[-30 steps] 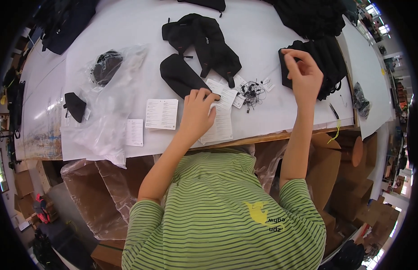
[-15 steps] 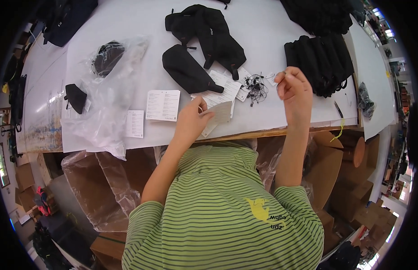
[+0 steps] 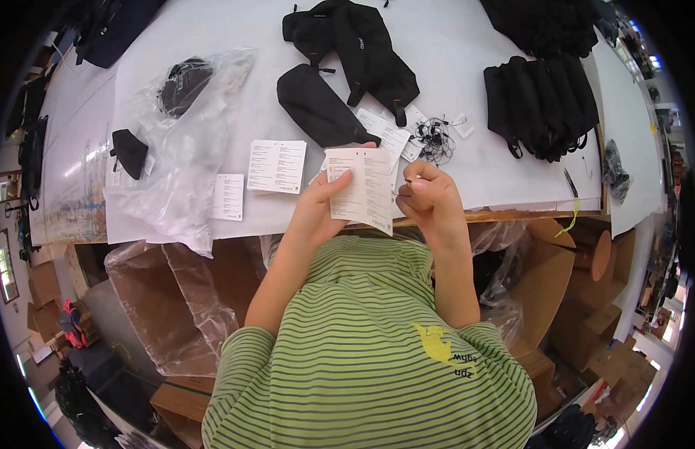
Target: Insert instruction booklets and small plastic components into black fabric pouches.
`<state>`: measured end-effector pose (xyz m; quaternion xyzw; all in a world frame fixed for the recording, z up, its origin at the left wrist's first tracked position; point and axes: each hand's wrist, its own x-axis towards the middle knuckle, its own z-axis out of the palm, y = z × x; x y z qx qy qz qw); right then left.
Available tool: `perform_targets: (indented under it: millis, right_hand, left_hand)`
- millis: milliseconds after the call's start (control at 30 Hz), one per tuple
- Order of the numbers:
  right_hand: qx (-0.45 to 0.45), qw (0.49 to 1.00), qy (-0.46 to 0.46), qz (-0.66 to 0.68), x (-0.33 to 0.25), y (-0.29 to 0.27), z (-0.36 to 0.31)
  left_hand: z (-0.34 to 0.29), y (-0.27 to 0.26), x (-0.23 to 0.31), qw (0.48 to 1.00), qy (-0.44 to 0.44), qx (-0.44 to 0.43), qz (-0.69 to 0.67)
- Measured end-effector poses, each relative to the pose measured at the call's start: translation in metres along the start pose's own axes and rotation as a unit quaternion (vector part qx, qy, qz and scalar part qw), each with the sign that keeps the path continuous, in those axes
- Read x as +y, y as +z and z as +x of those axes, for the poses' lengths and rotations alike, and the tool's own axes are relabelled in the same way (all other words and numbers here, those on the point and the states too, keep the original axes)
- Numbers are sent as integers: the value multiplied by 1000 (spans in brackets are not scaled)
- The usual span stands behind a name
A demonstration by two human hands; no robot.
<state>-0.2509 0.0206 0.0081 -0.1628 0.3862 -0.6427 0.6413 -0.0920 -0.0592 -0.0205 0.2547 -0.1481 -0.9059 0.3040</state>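
A white printed folded card (image 3: 360, 191) stands upright in my left hand (image 3: 315, 213), the thumb across its front and the fingers behind it. Just right of the card, my right hand (image 3: 435, 203) is closed in a pinch. A small black tip (image 3: 409, 182) shows at its fingertips and looks like the end of a tag string; the rest is hidden in the hand. Beyond the card lie a slim black pouch (image 3: 317, 105) and more black pouches (image 3: 370, 60). Loose cards (image 3: 388, 135) lie partly under them, beside a tangle of black tag strings (image 3: 435, 142).
Printed cards (image 3: 276, 166) lie to the left, near a clear plastic bag (image 3: 175, 179) and a small black pouch (image 3: 129, 153). A row of black pouches (image 3: 542, 105) and a pen (image 3: 570, 182) are at the right. Open cardboard boxes (image 3: 542, 262) stand below the table edge.
My right hand has come down and left from beside the string tangle to the card. My left hand has turned the card upright, its printed face toward me.
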Motion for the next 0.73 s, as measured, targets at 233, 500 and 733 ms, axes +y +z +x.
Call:
perform_targets:
  millis: [233,500,733]
  right_hand:
    - [104,945,-138,-278,7,13,-3]
    - [102,855,-247,-444,14,22,4]
    - [105,834,-265,-472,15,23,5]
  left_hand:
    - [2,-15,-3,973,50,-224,25]
    - [-13,17,-5,937,191,-18,292]
    - [-14,-3,-6,868,245,15,431]
